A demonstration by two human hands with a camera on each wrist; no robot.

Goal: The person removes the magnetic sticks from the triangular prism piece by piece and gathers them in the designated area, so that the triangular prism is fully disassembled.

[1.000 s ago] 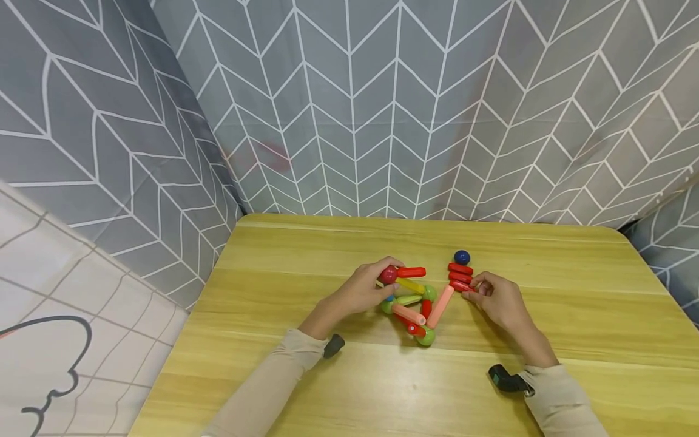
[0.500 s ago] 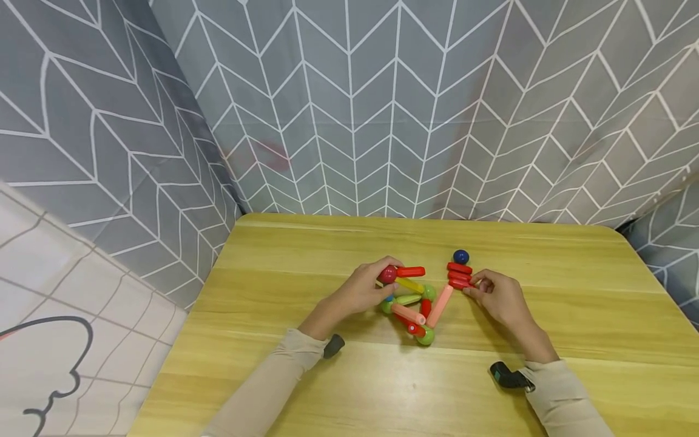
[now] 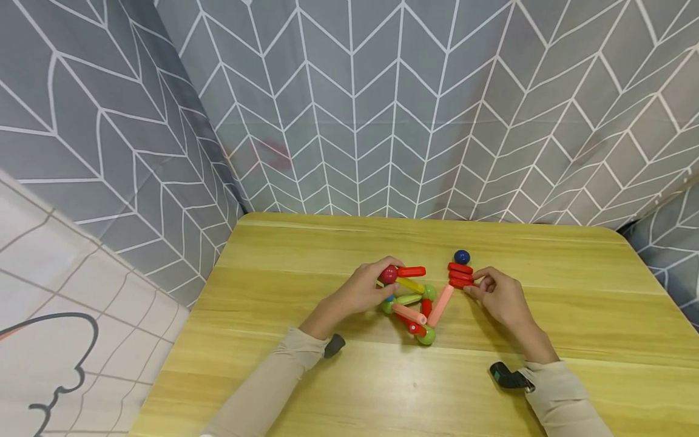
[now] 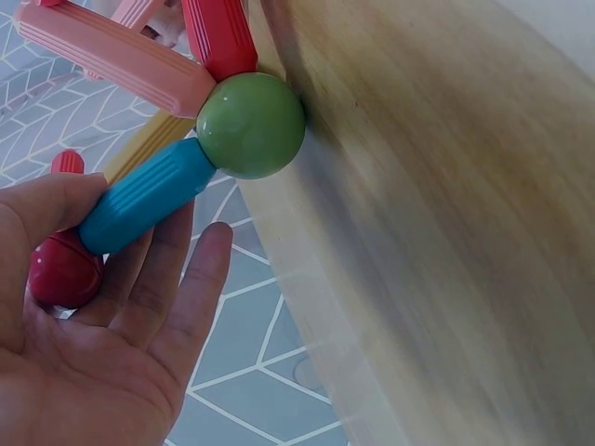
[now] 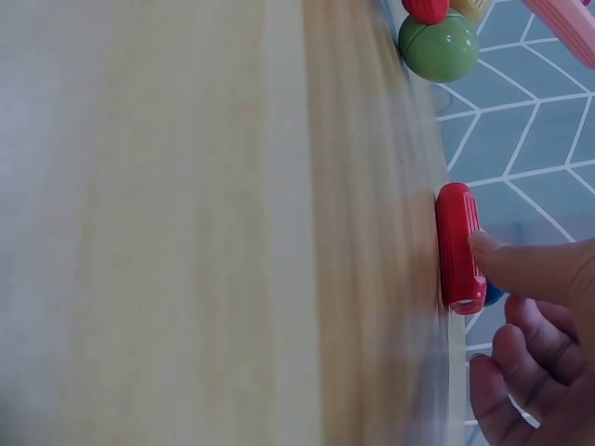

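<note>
In the head view, my left hand (image 3: 357, 291) grips the top of a frame of magnetic sticks and balls, fingers around its red ball (image 3: 389, 274). The left wrist view shows the thumb against a blue stick (image 4: 149, 195) that joins a green ball (image 4: 251, 125). Pink sticks (image 3: 440, 305), a yellow stick (image 3: 411, 285) and red ones make up the rest of the frame. My right hand (image 3: 503, 298) pinches the right end of the nearest red magnetic stick (image 3: 460, 283), its thumb on the side (image 5: 458, 246). Two more red sticks (image 3: 460, 267) lie right behind it.
A dark blue ball (image 3: 462, 257) sits just behind the red sticks. Everything stands on a wood-grain table (image 3: 306, 243), its far edge against a grey patterned curtain (image 3: 377, 109). A red stick (image 3: 412, 272) juts right from the red ball.
My right hand has pushed the nearest red stick slightly away from me, closer against the other red sticks. The left hand and the frame have stayed still.
</note>
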